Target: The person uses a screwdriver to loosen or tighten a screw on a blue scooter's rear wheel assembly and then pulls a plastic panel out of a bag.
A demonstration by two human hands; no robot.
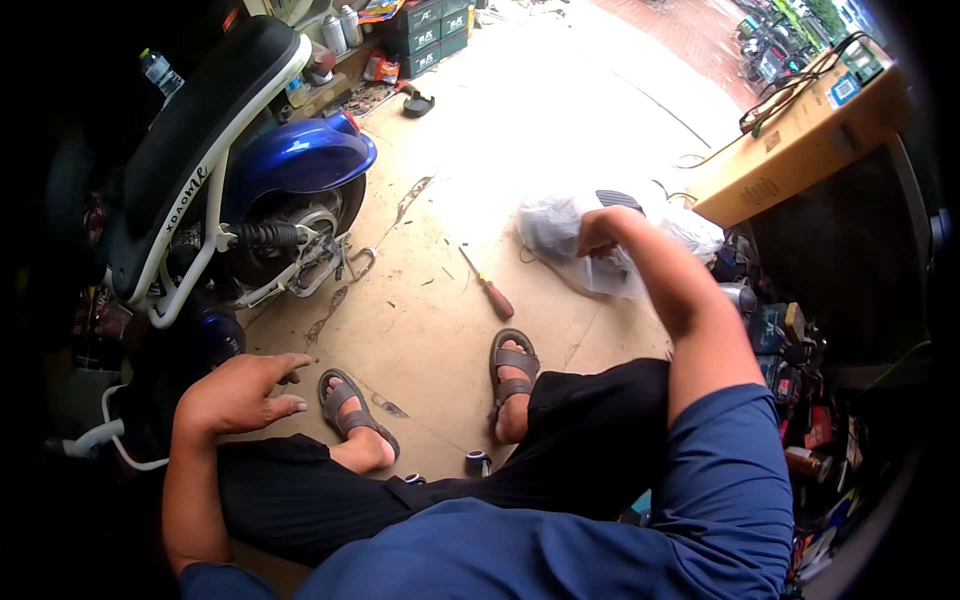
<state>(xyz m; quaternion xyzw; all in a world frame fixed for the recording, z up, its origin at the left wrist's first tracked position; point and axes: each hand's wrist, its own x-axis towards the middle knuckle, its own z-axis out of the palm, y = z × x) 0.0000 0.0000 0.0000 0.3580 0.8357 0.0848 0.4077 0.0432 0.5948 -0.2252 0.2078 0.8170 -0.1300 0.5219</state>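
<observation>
Judging the bag [549, 228] soft and slippery, I'd gather its top; right hand [600, 236] curled there, grip unclear, left hand [238, 393] open.

Brown cardboard box [775, 160], stacked dark-green boxes [422, 44], two spray cans [334, 36], clear bottle [160, 72]

bag [550, 228], screwdriver [496, 298] obstruct open floor [425, 335]
</observation>
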